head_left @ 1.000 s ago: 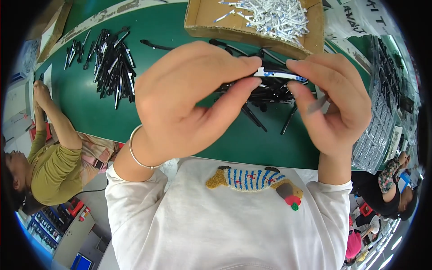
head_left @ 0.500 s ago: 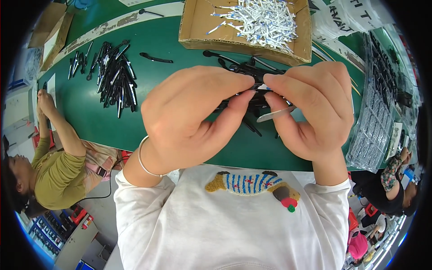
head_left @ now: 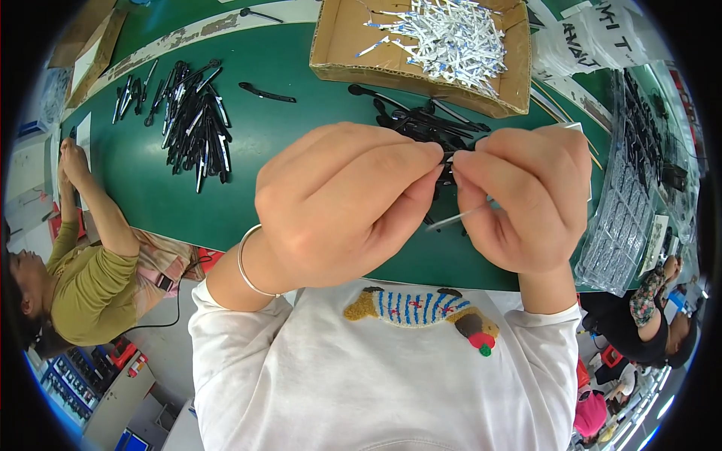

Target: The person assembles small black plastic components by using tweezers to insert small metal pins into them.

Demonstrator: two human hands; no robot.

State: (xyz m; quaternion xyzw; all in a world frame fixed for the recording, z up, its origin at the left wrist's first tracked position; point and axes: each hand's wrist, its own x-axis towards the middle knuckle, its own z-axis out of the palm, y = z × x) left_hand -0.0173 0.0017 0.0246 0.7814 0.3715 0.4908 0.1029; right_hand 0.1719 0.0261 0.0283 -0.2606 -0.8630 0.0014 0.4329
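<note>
My left hand (head_left: 342, 199) and my right hand (head_left: 526, 199) meet above the green table, thumbs and forefingers pinched almost tip to tip. Between the fingertips is a small dark piece (head_left: 447, 167), mostly covered; its kind cannot be made out. A thin, flat metal blade (head_left: 450, 221) sticks out leftward from under my right hand's curled fingers, which hold it. Just beyond my hands lies a heap of slim black parts (head_left: 429, 124), partly hidden by my fingers. The left wrist wears a bangle.
A cardboard box (head_left: 421, 84) of white paper-like strips stands at the back. More black parts (head_left: 197, 128) are heaped at left, with a single one (head_left: 267, 93) apart. Clear plastic trays (head_left: 620, 218) are stacked at right. One person (head_left: 98, 270) sits at left, another at right.
Both hands have shifted slightly, the left one rightward, and their fingertips are closer together. The blade in my right hand has turned and shows more edge-on.
</note>
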